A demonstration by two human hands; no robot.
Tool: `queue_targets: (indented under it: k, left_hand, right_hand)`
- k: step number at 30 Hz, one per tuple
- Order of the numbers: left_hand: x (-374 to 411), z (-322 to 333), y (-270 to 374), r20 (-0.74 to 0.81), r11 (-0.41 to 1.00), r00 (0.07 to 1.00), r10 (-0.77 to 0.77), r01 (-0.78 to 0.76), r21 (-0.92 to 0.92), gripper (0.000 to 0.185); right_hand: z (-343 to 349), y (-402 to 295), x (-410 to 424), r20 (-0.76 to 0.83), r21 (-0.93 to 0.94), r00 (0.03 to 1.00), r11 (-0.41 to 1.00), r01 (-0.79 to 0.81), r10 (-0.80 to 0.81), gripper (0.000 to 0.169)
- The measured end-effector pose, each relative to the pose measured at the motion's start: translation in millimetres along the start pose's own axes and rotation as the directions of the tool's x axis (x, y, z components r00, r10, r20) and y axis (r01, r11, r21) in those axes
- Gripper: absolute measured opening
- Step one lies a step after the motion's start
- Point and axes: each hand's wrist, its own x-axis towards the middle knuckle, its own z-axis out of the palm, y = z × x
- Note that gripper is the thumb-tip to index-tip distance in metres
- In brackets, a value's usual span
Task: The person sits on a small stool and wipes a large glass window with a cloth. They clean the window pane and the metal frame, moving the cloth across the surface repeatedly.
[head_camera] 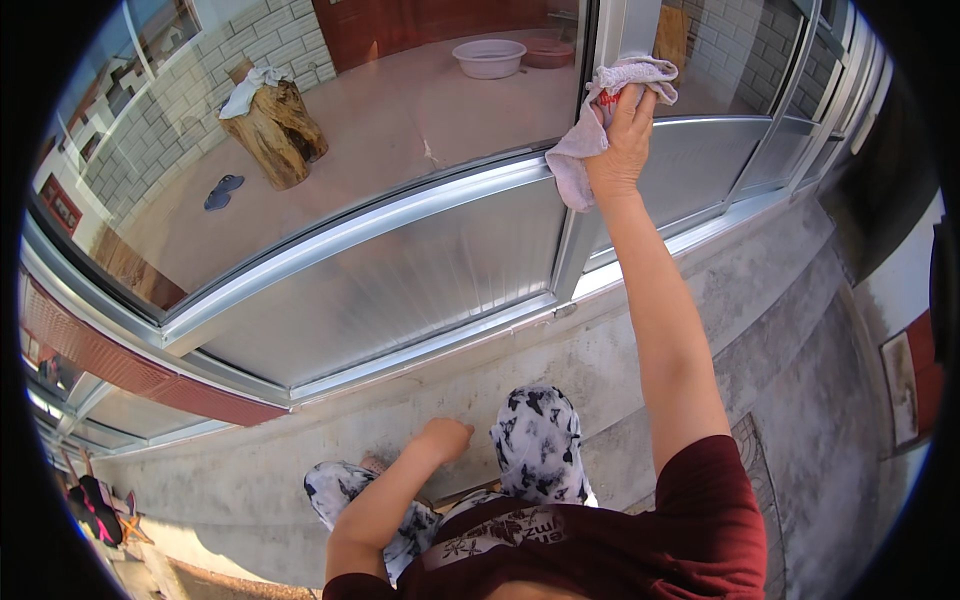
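Observation:
My right hand (624, 146) reaches far forward and presses a pale pink cloth (574, 154) with red marks against the upright aluminium post (628, 36) of a glazed door frame. The cloth bunches above my fingers, and one end hangs down over the lower rail. My left hand (447, 439) is curled into a loose fist in front of my body, between my knees, with nothing visible in it; its fingertips are turned out of sight. Left of the post is a large glass pane (390, 127) above a ribbed metal panel (397, 277).
Through or in the glass appear a tree-stump stool (281, 139) with a pale cloth, dark slippers (223, 193), a white basin (489, 58) and a red basin (549, 52). Concrete steps (757, 322) descend at the right. A black-and-pink item (97, 510) lies at the lower left.

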Motion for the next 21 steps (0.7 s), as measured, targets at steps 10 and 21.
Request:
queue_targets:
  k: [10, 21]
  left_hand:
    - [26.7, 94.1, 19.8, -0.022, 0.955, 1.000, 0.011, -0.017, -0.296, 0.034]
    - [59.5, 226.5, 28.9, 0.280, 0.361, 0.950, 0.140, 0.214, -0.908, 0.052]
  right_hand:
    - [-19.0, 32.3, -116.7, 0.278, 0.042, 0.899, 0.930, -0.365, 0.340, 0.060]
    - [-115.8, -32.9, -122.1, 0.882, 0.451, 0.216, -0.616, -0.645, 0.419, 0.039]
